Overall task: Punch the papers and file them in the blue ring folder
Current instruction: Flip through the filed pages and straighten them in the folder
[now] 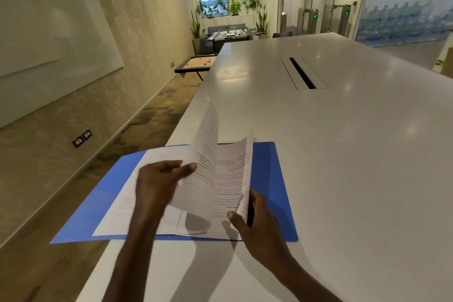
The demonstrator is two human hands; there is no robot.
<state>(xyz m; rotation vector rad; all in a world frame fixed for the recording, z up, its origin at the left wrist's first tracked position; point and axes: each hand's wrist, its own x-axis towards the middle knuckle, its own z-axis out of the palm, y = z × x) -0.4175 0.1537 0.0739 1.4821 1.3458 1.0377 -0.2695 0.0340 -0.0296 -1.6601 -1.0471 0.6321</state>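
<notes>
The blue folder point(274, 179) lies open and flat at the near left edge of the white table point(343, 142), its left half hanging over the edge. Printed papers point(137, 193) lie on it. My left hand point(157, 181) pinches a lifted sheet point(203, 167) between thumb and fingers, holding it upright. My right hand point(255, 220) grips the lower edge of another raised sheet point(232, 179), thumb on the front. A dark narrow thing shows behind that sheet by my right fingers; I cannot tell what it is.
A cable slot point(301, 72) with a dark gap is set in the table's middle, further back. The floor drops off left of the table. A low game table point(196, 64), a sofa and plants stand at the far end of the room.
</notes>
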